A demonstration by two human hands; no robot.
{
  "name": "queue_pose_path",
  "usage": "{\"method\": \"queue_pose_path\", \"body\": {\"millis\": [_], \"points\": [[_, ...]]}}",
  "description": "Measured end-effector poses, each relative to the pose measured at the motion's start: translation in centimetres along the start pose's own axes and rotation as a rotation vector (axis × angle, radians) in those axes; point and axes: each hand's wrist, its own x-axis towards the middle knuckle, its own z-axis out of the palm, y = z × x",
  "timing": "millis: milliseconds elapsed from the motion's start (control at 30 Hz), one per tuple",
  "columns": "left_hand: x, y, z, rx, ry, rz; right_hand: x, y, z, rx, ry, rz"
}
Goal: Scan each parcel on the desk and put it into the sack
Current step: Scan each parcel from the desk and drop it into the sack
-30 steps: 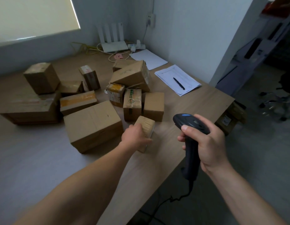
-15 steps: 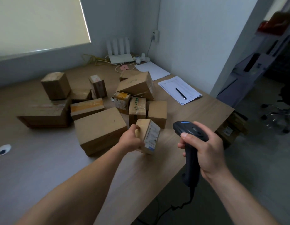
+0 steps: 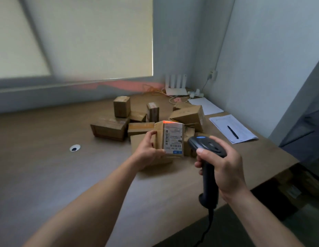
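Note:
My left hand (image 3: 149, 152) grips a small cardboard parcel (image 3: 170, 139) and holds it upright above the desk, its white shipping label facing me. A red glow lies across the parcel's top edge. My right hand (image 3: 222, 168) grips a black handheld barcode scanner (image 3: 206, 148) just right of the parcel, its head pointing at the label. Several more brown parcels (image 3: 189, 115) lie in a heap on the wooden desk (image 3: 57, 166) behind the held one. No sack shows in view.
Papers with a black pen (image 3: 232, 132) lie at the desk's right side. A white router (image 3: 176, 86) with cables stands in the far corner. A cable hole (image 3: 74, 148) sits left of the heap. Boxes (image 3: 296, 189) lie on the floor under the desk's right edge.
My left hand has lifted the small parcel off the desk and turned its label toward me. The scanner has come closer to it, and a red glow now falls on the parcel. The view has tilted up.

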Motion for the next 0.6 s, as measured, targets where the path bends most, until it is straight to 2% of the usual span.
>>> {"method": "queue_pose_path", "body": {"millis": [333,600], "points": [[-11.3,0.6,-4.3,-0.111,0.214,0.098,-7.3,-2.1,2.6,0.02,-0.173,0.022],[-20.8,-0.4,-8.4,-0.1,0.384,0.145,-13.1,-2.3,6.9,0.036,-0.285,0.05]]}}
